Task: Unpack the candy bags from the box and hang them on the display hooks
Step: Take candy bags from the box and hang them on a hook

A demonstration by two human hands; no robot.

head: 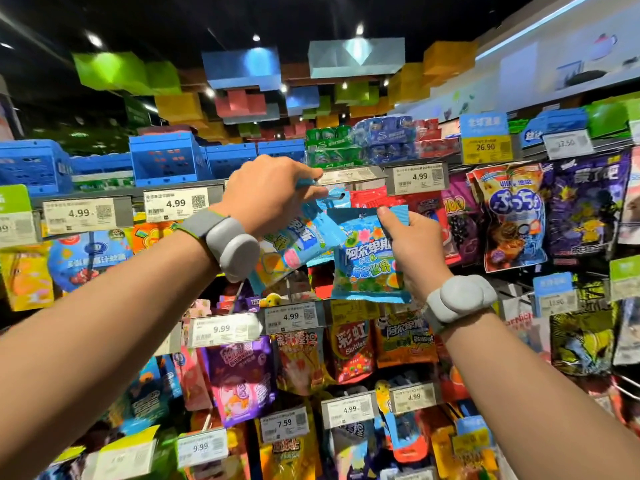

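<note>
My left hand [273, 192] is raised to the upper hook row and pinches the top edge of a blue candy bag [298, 237], which hangs tilted to the left just under a price-tag strip [349, 174]. Beside it, my right hand [412, 244] grips a second blue candy bag [367, 258] by its top right corner, thumb on the front. That bag is upright and faces me, its hang hole near the top edge. The hook itself is hidden behind my left fingers. The box is out of view.
Rows of hanging candy bags fill the display, with price tags [175, 204] on the hook ends. Purple and red bags [512, 220] hang close on the right. Blue crates [166, 157] and stacked packs [381, 140] sit on the top shelf. Grey bands wrap both wrists.
</note>
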